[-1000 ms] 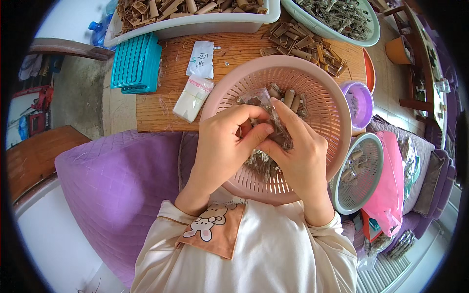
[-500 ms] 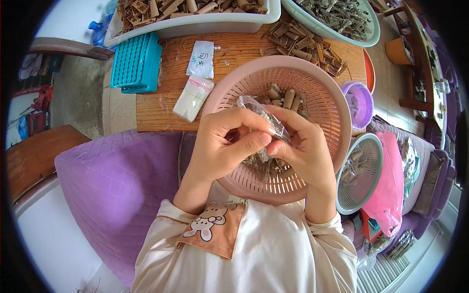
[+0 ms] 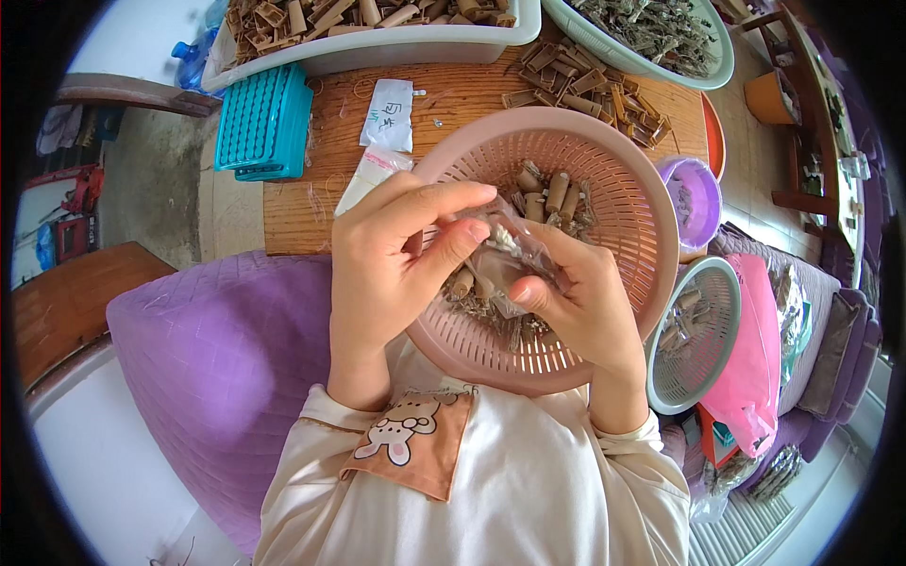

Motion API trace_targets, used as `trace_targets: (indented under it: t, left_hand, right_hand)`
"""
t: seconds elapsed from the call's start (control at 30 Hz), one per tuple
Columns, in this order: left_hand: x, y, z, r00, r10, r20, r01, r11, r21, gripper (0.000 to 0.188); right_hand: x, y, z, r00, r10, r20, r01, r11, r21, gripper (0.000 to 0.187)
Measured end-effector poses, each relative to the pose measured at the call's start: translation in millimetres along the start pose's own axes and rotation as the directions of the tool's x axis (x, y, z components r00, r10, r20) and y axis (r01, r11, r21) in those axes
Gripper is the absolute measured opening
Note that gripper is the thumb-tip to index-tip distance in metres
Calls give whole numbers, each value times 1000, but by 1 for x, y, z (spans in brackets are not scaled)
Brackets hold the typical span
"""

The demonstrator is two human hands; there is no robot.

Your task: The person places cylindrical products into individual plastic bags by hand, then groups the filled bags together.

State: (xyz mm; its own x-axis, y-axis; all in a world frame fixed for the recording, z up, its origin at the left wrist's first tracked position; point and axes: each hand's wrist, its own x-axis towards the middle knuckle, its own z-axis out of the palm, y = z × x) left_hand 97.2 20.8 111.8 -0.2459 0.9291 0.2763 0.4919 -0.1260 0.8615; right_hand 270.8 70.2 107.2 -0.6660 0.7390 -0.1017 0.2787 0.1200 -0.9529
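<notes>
A small clear plastic bag [image 3: 498, 269] with some whitish bits inside is stretched between my hands above the pink-brown slotted basket [image 3: 653, 198]. My left hand [image 3: 382, 250] pinches the bag's left edge between thumb and fingers. On the opposite side, my right hand [image 3: 596, 297] grips it, thumb in front and fingers behind. Below them in the basket lie brown tube-shaped pieces [image 3: 557, 196] and dry, greyish, stringy plant matter [image 3: 514, 330], partly hidden by my hands.
Behind the basket sits a pile of brown pieces [image 3: 590, 90]. A white tub [image 3: 406, 47] holds more, beside a pale green basket [image 3: 722, 71] of dried material. Teal trays [image 3: 262, 123] and a packet of clear bags [image 3: 373, 174] are at left; a purple bucket [image 3: 703, 203] stands right.
My left hand has moved left and slightly up, away from my right. The bag, bunched up before, is now spread wider between them.
</notes>
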Motion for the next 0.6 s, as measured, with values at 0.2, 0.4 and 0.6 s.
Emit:
trace_targets:
  t: [0.2,0.4,0.6]
  left_hand:
    - [2,2,4,998,-49,33,51,996,-67,19]
    - [-4,10,5,977,-184,105,200,966,-164,19]
    - [-7,12,6,998,-21,-61,15,996,-94,26]
  right_hand:
    - [1,-6,0,995,84,47,-87,995,49,32]
    - [-3,8,4,992,120,-24,-113,974,198,27]
    - [-2,1,6,985,167,-39,-137,900,414,27]
